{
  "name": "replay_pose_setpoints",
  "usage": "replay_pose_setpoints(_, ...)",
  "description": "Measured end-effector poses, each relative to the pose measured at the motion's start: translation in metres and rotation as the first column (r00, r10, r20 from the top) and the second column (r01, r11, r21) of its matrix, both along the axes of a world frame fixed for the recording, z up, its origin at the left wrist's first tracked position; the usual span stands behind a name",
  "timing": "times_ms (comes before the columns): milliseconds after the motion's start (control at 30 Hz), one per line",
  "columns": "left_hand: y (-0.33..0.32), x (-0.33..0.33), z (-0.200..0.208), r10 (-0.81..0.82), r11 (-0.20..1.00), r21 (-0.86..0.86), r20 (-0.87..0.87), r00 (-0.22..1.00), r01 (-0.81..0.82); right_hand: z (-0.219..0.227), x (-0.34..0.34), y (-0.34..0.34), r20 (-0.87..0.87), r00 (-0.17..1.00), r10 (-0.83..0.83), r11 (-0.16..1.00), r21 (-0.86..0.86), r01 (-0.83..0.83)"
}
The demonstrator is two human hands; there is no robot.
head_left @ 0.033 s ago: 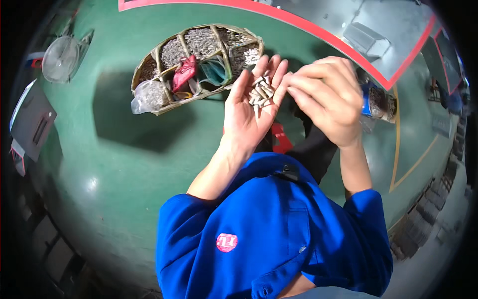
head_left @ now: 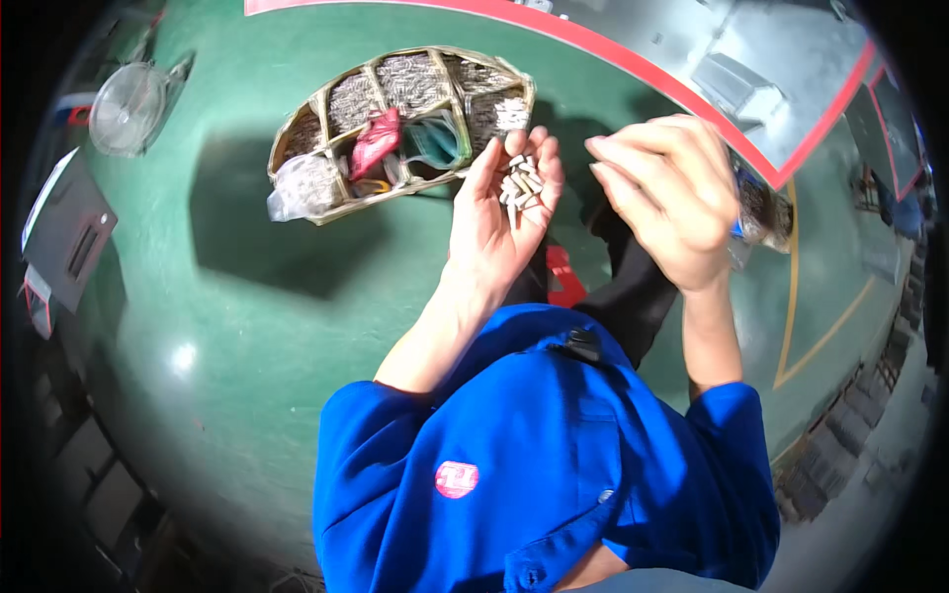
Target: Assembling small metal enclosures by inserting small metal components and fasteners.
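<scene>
My left hand (head_left: pixel 486 237) is cupped palm up, cradling a small heap of pale, short tapered pegs (head_left: pixel 520 186). One peg sticks out of the heap toward the wrist. To its right, my right hand (head_left: pixel 677 198) is raised with curled fingers. Its thumb and forefinger tips are slightly apart, and I see nothing between them. Just beyond my left fingertips is a divided, half-round basket (head_left: pixel 381 201). Its compartments hold many small pieces, a red pouch (head_left: pixel 377 143), a teal bag (head_left: pixel 432 141) and a clear plastic bag of pieces (head_left: pixel 303 188).
A round fan (head_left: pixel 127 109) stands at the far left, above a grey panel (head_left: pixel 74 232). A red-edged grey surface (head_left: pixel 633 49) spans the far right. A container of small pieces (head_left: pixel 763 210) is beyond my right hand. Yellow lines mark the green floor (head_left: pixel 237 395).
My right hand has drawn away from the left palm, up and to the right, leaving a gap between the hands. The left hand still cradles the pegs. The view has shifted slightly.
</scene>
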State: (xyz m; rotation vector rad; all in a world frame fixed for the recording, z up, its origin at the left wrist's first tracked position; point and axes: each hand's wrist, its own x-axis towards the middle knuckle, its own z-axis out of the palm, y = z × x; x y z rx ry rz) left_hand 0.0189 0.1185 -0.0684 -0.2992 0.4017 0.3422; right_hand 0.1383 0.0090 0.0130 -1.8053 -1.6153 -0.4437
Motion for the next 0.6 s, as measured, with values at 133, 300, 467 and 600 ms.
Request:
replay_pose_setpoints(133,0.078,-0.008,-0.072,-0.076,0.983,0.163,-0.091,0.993,0.09,-0.009,0.011,0.014,0.003,0.997,-0.075,0.996,-0.057,0.075)
replay_pose_setpoints(300,0.235,-0.021,-0.179,0.304,0.253,0.748,-0.663,0.684,0.613,-0.021,0.009,0.025,-0.002,1.0,0.017,0.998,-0.061,-0.018)
replay_pose_setpoints(467,0.295,-0.012,-0.253,0.828,-0.355,0.073,-0.438,0.35,0.932,-0.009,-0.001,0.039,-0.034,0.995,0.091,0.993,-0.066,-0.093)
replay_pose_setpoints(600,0.299,-0.009,-0.294,0.813,-0.51,-0.213,-0.436,0.386,0.834,-0.007,-0.01,0.05,-0.069,0.983,0.167,0.98,-0.101,-0.174)
